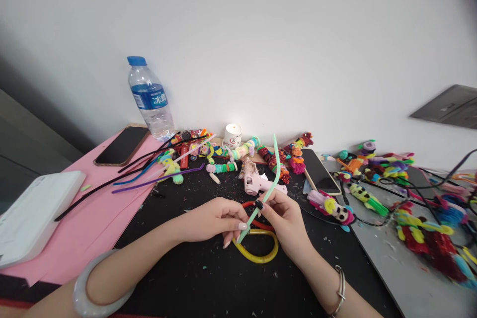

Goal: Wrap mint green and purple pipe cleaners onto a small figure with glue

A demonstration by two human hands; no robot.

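Note:
A light green pipe cleaner (277, 164) runs slantwise between my two hands, its free end bent upward. My left hand (227, 219) pinches its lower end between thumb and fingertips. Higher up the same strip, my right hand (281, 213) grips it between thumb and forefinger. Scissors with yellow (257, 260) and red handles lie on the black mat beneath my hands; their blades are mostly hidden. Just behind my fingers lies a pale pink glue gun (257, 183).
A water bottle (149, 102), a phone (122, 146) and a white case (39, 216) stand or lie at left on pink sheets. A paper cup (233, 135) is by the wall. Several pipe-cleaner figures (331, 207) and another phone (321, 171) lie at right, with a black cable.

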